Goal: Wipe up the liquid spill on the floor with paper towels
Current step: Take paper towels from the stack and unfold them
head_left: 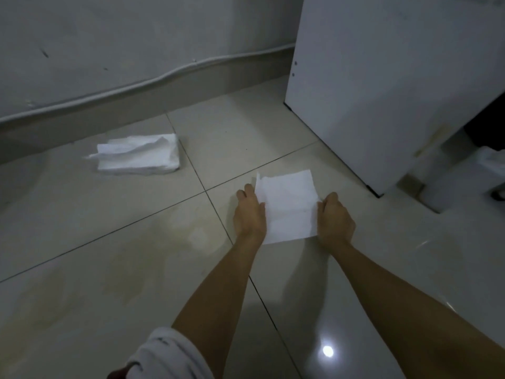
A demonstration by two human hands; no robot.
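Towel (287, 207): one white sheet, held flat between both hands over the tiled floor (82, 214), near the cabinet (382, 91). Left hand (250, 213) pinches its left edge; right hand (334, 218) grips its right edge, fingers curled. Spill (153, 258): yellowish film on tiles left of the arms. Stack (139, 155) of towels lies beside the wall (136, 36).

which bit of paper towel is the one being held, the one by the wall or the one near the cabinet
The single flat paper towel sheet near the white cabinet: the left hand and right hand grip its side edges. The paper towel stack by the wall lies untouched.
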